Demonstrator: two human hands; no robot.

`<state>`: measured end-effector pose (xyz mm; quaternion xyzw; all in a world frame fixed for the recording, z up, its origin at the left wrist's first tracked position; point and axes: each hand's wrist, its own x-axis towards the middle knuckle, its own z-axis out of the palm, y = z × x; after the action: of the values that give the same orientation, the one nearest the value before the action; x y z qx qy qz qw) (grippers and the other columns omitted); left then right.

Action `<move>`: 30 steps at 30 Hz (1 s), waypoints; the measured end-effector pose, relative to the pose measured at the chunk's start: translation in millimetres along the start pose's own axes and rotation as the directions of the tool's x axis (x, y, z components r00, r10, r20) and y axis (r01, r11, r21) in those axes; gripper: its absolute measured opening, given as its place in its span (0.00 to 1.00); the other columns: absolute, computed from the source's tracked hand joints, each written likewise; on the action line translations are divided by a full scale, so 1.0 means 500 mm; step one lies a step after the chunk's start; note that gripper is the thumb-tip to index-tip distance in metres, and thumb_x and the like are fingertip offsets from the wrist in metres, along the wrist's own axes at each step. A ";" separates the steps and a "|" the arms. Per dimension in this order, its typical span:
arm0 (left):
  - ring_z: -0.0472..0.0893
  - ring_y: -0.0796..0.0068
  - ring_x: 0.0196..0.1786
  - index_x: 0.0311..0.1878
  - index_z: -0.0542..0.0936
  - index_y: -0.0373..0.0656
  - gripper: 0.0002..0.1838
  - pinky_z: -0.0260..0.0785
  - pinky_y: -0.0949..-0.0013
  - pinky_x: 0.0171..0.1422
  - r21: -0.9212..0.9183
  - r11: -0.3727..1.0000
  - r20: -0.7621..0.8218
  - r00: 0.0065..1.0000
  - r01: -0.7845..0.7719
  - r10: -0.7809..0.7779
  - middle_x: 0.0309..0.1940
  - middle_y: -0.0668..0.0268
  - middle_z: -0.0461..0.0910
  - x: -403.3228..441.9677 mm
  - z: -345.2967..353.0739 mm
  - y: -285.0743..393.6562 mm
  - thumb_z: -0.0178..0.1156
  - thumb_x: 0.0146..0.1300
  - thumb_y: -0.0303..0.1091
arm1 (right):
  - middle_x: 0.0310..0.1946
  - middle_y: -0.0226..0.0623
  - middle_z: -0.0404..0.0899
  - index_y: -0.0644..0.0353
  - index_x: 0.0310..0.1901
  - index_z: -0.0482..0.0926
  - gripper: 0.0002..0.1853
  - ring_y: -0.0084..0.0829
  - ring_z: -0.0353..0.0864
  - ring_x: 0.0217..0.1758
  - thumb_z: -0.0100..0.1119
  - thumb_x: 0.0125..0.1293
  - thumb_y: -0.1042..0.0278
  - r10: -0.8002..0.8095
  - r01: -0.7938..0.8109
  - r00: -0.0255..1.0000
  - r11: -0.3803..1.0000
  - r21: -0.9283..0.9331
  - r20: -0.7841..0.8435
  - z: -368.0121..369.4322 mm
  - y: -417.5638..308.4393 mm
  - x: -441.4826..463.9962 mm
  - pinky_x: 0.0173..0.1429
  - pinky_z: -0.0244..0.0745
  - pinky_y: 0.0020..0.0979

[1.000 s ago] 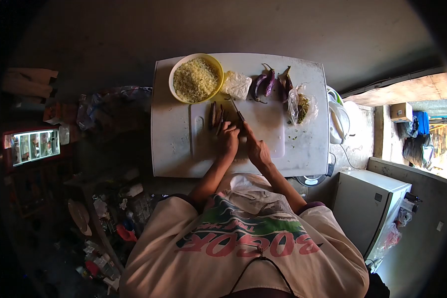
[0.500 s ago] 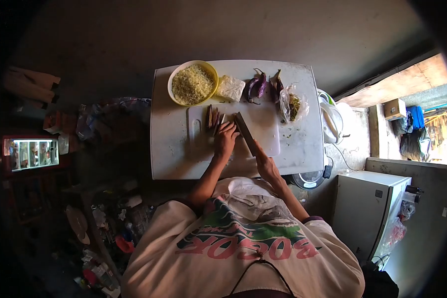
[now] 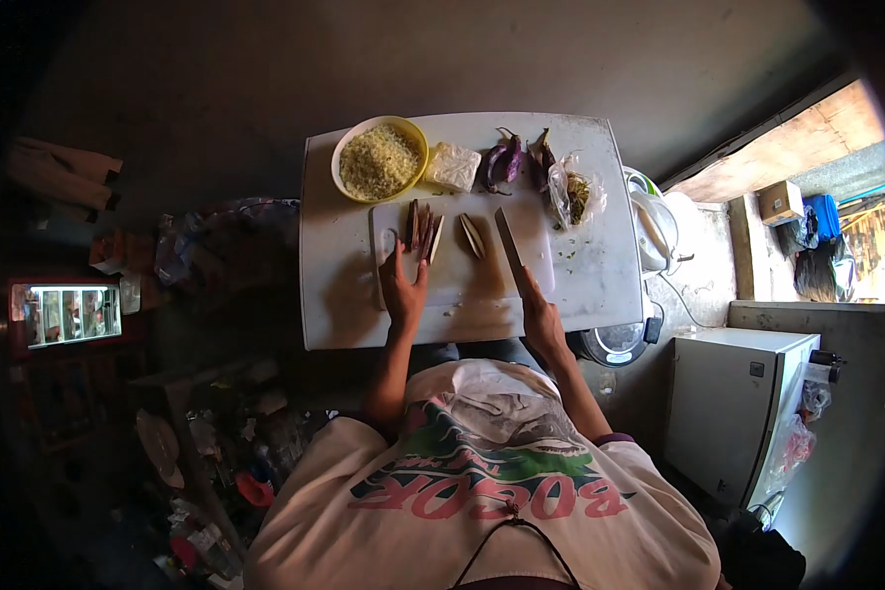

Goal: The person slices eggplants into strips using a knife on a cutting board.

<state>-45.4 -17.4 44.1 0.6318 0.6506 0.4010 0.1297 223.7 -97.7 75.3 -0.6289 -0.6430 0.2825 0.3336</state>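
My right hand [image 3: 543, 323], right of the frame's centre, was clamped on the knife [image 3: 508, 243]. My left grip [image 3: 404, 293], finger and thumb apart, was at the lower end of eggplant strips [image 3: 420, 226], left of centre on the board [image 3: 538, 234]; two pieces [image 3: 473, 236] lay between.

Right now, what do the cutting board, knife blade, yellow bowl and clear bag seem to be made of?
Cutting board: probably plastic, smooth; uniformly pale, no visible grain.
Knife blade: likely metal, dull; flat, dark here.
Yellow bowl: perhaps smooth plastic, though enamel is possible; even colour.
Clear bag: glossy plastic film, see-through with bright creases.
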 end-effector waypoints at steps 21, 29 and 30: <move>0.85 0.53 0.49 0.57 0.82 0.39 0.22 0.76 0.57 0.54 -0.009 0.993 0.183 0.976 0.118 -0.114 0.47 0.55 0.86 0.074 0.050 -0.077 0.69 0.61 0.38 | 0.65 0.56 0.74 0.44 0.79 0.55 0.33 0.58 0.79 0.61 0.43 0.75 0.76 0.195 -0.216 0.967 0.969 0.122 0.164 0.079 -0.069 -0.028 0.61 0.74 0.42; 0.86 0.53 0.44 0.49 0.85 0.36 0.14 0.77 0.60 0.51 -0.086 0.985 0.178 0.975 0.147 -0.130 0.44 0.53 0.87 0.079 0.011 -0.054 0.67 0.61 0.32 | 0.52 0.57 0.81 0.42 0.80 0.53 0.35 0.51 0.84 0.49 0.45 0.73 0.75 0.229 -0.260 0.949 0.957 0.130 0.216 0.092 -0.080 -0.021 0.55 0.76 0.42; 0.86 0.53 0.44 0.49 0.85 0.36 0.14 0.77 0.60 0.51 -0.086 0.985 0.176 0.976 0.148 -0.131 0.44 0.53 0.87 0.078 0.004 -0.051 0.67 0.61 0.32 | 0.52 0.57 0.81 0.42 0.80 0.53 0.35 0.51 0.84 0.49 0.45 0.73 0.75 0.227 -0.258 0.950 0.957 0.130 0.216 0.094 -0.081 -0.021 0.55 0.76 0.42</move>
<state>-68.7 22.6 38.5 0.6092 0.6594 0.3672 0.2435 161.7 -107.8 77.3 -0.6437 -0.5665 0.4326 0.2785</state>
